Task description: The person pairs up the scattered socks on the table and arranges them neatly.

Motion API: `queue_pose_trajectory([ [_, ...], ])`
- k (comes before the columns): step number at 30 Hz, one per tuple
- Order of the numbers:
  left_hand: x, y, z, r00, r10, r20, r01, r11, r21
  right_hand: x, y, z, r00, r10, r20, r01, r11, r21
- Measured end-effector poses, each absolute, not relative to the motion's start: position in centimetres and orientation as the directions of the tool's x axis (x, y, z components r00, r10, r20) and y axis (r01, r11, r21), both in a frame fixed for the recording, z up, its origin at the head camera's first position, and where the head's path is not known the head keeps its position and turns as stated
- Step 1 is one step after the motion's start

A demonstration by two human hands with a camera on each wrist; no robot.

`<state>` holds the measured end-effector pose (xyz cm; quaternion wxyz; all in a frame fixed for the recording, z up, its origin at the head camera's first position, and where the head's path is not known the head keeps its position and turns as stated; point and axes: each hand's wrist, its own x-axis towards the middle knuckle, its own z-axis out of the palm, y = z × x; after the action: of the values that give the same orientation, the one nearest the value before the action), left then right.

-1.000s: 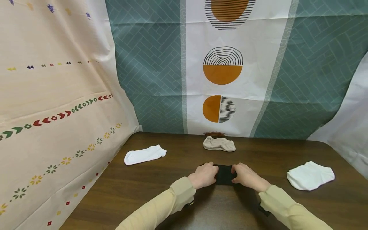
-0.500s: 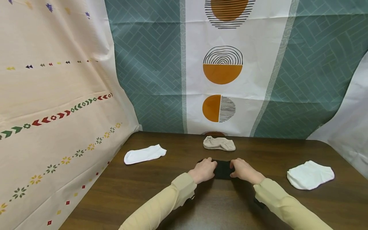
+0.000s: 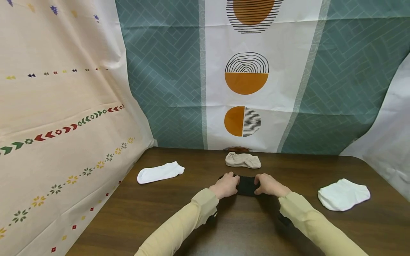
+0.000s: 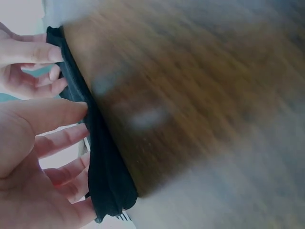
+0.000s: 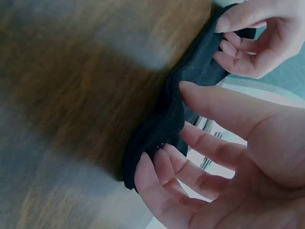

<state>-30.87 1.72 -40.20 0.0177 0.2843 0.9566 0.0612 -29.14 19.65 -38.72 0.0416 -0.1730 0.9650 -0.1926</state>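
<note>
A black sock (image 3: 247, 186) lies flat and long on the table, a little in front of the beige sock. My left hand (image 3: 226, 185) grips its left part from above, covering that end in the head view. At the other side my right hand (image 3: 269, 185) holds the right part, with thumb and fingers bent onto the fabric. In the left wrist view the sock (image 4: 107, 167) runs past the fingertips as a dark folded strip. The right wrist view shows the sock (image 5: 164, 112) bunched a little between the right thumb and fingers.
A beige sock (image 3: 243, 160) lies at the back, just beyond the black one. To the left is a white sock (image 3: 161, 172); another white sock (image 3: 344, 195) lies to the right. Patterned curtains (image 3: 166, 89) hang behind the brown table (image 3: 153, 213).
Both hands have slid the black sock away from the body, closer to the beige sock. The other socks have stayed in place.
</note>
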Motion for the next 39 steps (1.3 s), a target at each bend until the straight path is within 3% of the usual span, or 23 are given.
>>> queue_pose_trajectory([
  [39,-33.8,1.6,-40.4,-0.847,0.531,0.032,0.527,0.829,0.185,-32.6,20.3,-39.4,-0.958,-0.286,0.023,-0.268,0.862,-0.430],
])
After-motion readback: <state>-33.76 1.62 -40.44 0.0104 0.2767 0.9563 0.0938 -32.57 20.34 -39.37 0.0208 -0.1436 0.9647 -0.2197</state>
